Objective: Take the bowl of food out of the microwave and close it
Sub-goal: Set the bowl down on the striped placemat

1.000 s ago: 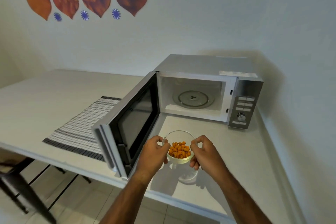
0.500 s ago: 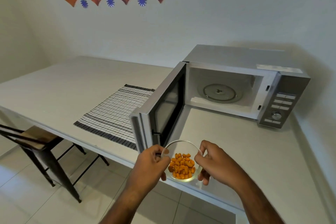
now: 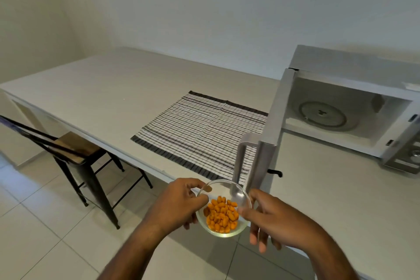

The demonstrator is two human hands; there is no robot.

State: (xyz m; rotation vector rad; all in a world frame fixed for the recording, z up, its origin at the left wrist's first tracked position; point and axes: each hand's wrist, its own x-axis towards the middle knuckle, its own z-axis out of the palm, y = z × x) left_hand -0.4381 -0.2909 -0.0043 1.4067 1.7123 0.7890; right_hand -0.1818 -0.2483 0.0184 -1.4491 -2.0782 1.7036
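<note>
Bowl [image 3: 223, 208] of food is out, gripped by both hands [image 3: 179, 203] [image 3: 270, 218] at lower centre; microwave [image 3: 341, 109] door [image 3: 270, 134] remains open.

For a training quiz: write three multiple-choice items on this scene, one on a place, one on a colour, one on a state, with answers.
1. Where is the striped mat?
A. On the chair
B. On the counter, left of the microwave door
C. Inside the microwave

2. What colour is the food in the bowl?
A. Green
B. White
C. Orange

3. How is the microwave door?
A. Open
B. Shut
C. Removed

Answers: 1 B, it lies flat on the counter; 2 C, orange pieces fill the glass bowl; 3 A, the turntable shows.
</note>
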